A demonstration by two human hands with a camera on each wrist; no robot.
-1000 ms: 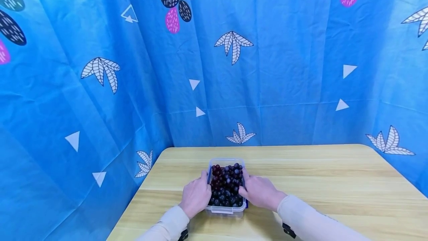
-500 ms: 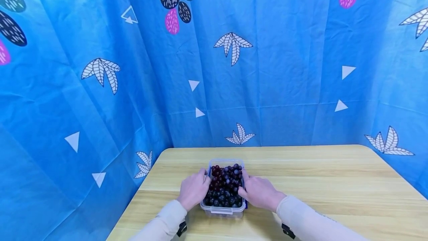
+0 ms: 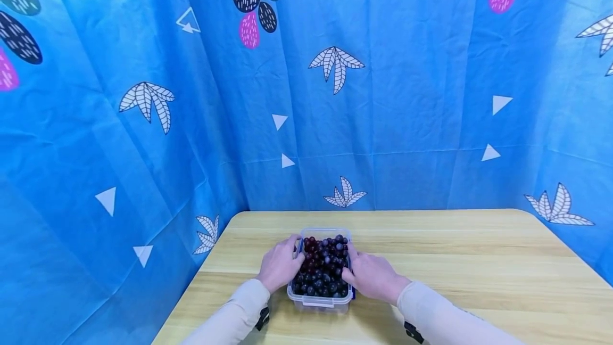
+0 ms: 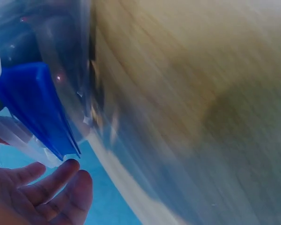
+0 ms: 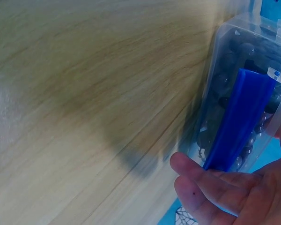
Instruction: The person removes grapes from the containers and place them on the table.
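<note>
A clear plastic container (image 3: pixel 319 301) stands on the table, filled with dark purple and red grapes (image 3: pixel 325 265). Blue flaps hang along its long sides; the left wrist view shows one flap (image 4: pixel 35 105), the right wrist view the other flap (image 5: pixel 241 122). My left hand (image 3: pixel 280 265) is at the left side, thumb over the rim and fingers loosely spread, a fingertip right at the flap's end. On the opposite side my right hand (image 3: pixel 375 274) holds the container, thumb over the rim and fingers outside, by the flap's lower end.
The light wooden table (image 3: pixel 455 260) extends to both sides and behind the container. A blue patterned curtain (image 3: pixel 412 95) hangs behind it and at both sides. Each wrist wears a black strap.
My left hand has shifted slightly left, uncovering the container's near left corner, then its fingers have loosened and spread forward. My right hand and the container have stayed in place.
</note>
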